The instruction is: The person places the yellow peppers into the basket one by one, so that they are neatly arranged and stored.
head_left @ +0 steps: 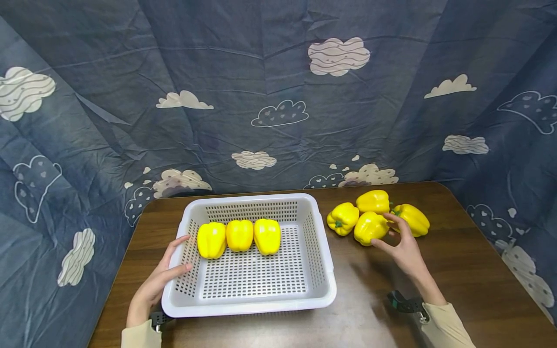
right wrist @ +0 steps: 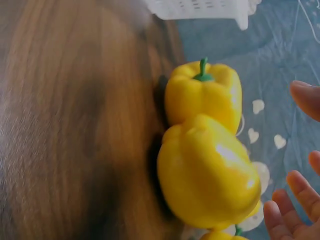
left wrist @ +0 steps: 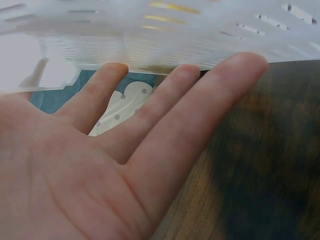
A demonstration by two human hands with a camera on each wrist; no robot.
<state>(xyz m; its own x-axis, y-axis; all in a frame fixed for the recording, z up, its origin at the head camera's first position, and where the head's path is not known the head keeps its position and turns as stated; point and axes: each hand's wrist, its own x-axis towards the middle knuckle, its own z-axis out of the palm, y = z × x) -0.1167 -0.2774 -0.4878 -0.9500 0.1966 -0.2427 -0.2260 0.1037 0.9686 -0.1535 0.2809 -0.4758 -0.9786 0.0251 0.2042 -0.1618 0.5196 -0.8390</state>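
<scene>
A white plastic basket [head_left: 261,305] holds three yellow bell peppers in a row, one of them the left pepper [head_left: 211,240]. My left hand [head_left: 158,280] holds its left side, thumb and index finger over the rim; in the left wrist view the other fingers [left wrist: 165,125] stretch along the outside of the slotted wall. To the right, my right hand [head_left: 406,246] hovers with spread fingers around the nearest bell pepper [head_left: 370,229] of a small group. In the right wrist view a gap shows between the fingertips [right wrist: 280,200] and that pepper [right wrist: 207,172].
Beside it lie a left pepper [head_left: 343,218] with a green stem, a back pepper [head_left: 373,201] and a right pepper [head_left: 411,220]. A brown wooden table [head_left: 357,299] bears everything. Dark blue cloud-print cloth [head_left: 278,145] hangs behind and along both sides.
</scene>
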